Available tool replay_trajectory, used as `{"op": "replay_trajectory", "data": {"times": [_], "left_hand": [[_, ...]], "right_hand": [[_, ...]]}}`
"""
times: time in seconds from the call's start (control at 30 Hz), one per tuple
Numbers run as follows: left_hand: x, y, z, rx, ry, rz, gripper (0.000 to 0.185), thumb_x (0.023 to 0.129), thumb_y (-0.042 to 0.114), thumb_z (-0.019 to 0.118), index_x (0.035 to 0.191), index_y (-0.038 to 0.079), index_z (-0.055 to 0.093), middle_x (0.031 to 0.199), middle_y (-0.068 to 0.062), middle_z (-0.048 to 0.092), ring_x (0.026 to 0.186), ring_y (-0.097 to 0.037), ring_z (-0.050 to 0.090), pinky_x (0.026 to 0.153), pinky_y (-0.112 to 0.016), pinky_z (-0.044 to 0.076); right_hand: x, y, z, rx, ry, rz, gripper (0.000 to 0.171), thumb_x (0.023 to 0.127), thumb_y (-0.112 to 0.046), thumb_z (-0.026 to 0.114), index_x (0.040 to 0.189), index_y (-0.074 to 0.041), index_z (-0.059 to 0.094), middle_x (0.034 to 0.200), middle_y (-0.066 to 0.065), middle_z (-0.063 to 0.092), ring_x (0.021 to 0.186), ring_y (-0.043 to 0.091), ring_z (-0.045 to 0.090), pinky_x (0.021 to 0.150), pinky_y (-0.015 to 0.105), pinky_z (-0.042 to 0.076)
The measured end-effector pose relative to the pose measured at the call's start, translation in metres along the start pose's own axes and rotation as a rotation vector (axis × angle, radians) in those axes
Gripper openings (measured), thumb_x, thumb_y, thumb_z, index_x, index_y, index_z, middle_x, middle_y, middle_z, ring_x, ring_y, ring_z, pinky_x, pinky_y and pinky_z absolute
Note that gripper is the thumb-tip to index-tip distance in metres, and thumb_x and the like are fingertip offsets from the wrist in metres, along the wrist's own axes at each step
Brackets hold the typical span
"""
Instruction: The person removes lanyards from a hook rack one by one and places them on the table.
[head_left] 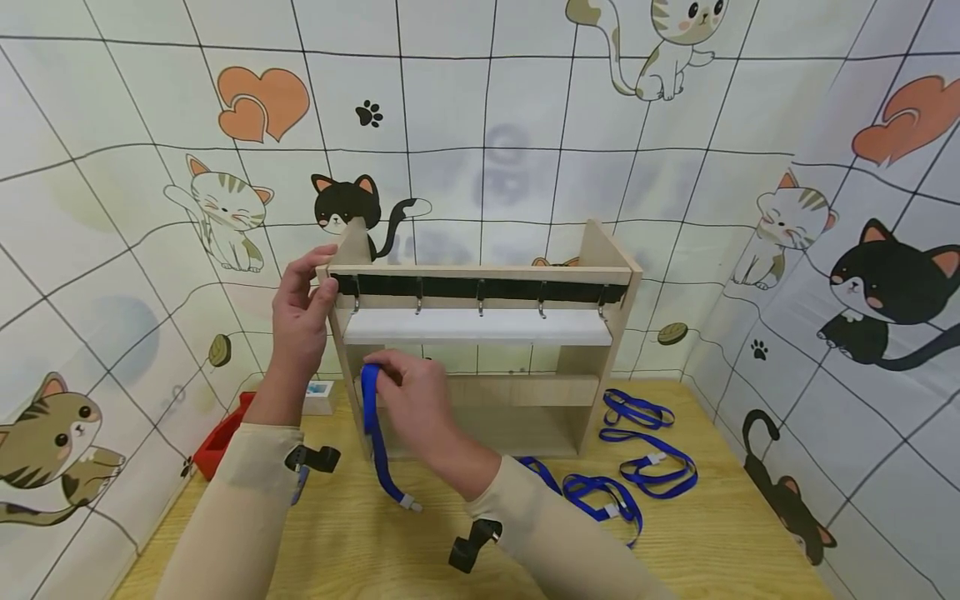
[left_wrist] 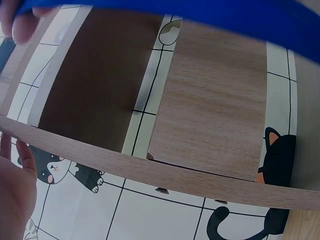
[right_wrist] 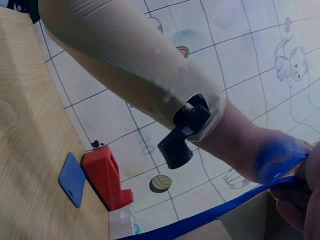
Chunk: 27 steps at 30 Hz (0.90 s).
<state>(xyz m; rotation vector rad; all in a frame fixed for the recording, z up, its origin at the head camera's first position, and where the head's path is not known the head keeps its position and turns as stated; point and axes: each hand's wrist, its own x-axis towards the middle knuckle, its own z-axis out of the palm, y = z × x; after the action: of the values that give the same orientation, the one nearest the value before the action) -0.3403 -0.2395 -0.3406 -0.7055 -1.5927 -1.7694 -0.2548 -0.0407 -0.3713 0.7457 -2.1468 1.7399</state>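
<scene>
A small wooden rack (head_left: 480,390) stands on the table, with a black strip (head_left: 450,287) of metal hooks along its upper front. My left hand (head_left: 298,315) grips the rack's upper left corner, thumb in front near the leftmost hook. Lower down, in front of the rack's left side, my right hand (head_left: 416,402) pinches a blue lanyard (head_left: 371,408) near its top. The strap hangs down to a pale buckle end (head_left: 408,502). Across the top of the left wrist view the lanyard strap (left_wrist: 200,15) passes close to the camera.
Several more blue lanyards (head_left: 678,483) lie loosely coiled on the table right of the rack. To the left are a red holder (right_wrist: 102,175), a blue flat object (right_wrist: 73,180) and a small white box (head_left: 318,398). Cat-patterned walls (head_left: 480,108) enclose the table (head_left: 720,542).
</scene>
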Motion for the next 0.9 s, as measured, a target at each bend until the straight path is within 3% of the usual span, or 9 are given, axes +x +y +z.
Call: {"op": "replay_trajectory", "data": {"times": [0.2,0.47,0.9], "left_hand": [[0.000,-0.001,0.000,0.010,-0.001,-0.008,0.036,0.112,0.008,0.063,0.148,0.005,0.061,0.161,-0.010,0.057,0.151,-0.041,0.040,0.120,-0.041,0.043],[0.000,-0.002,-0.001,0.007,0.001,-0.017,0.036,0.112,0.008,0.064,0.147,0.006,0.061,0.161,-0.010,0.057,0.151,-0.034,0.042,0.120,-0.042,0.042],[-0.001,-0.001,0.000,0.006,0.002,-0.022,0.035,0.112,0.008,0.064,0.147,0.006,0.061,0.161,-0.010,0.056,0.150,-0.032,0.044,0.121,-0.042,0.043]], "right_hand": [[-0.004,-0.004,-0.022,-0.020,0.011,-0.043,0.021,0.105,0.002,0.071,0.115,-0.009,0.086,0.098,-0.001,0.080,0.075,0.007,0.062,0.061,0.021,0.050],[-0.004,-0.009,-0.057,-0.110,0.079,-0.185,0.020,0.102,0.006,0.074,0.109,-0.008,0.087,0.096,-0.001,0.074,0.078,0.011,0.065,0.068,0.025,0.057],[-0.011,-0.020,-0.094,-0.103,0.160,-0.105,0.011,0.103,0.001,0.076,0.103,-0.010,0.078,0.089,-0.004,0.078,0.073,0.015,0.067,0.067,0.027,0.054]]}}
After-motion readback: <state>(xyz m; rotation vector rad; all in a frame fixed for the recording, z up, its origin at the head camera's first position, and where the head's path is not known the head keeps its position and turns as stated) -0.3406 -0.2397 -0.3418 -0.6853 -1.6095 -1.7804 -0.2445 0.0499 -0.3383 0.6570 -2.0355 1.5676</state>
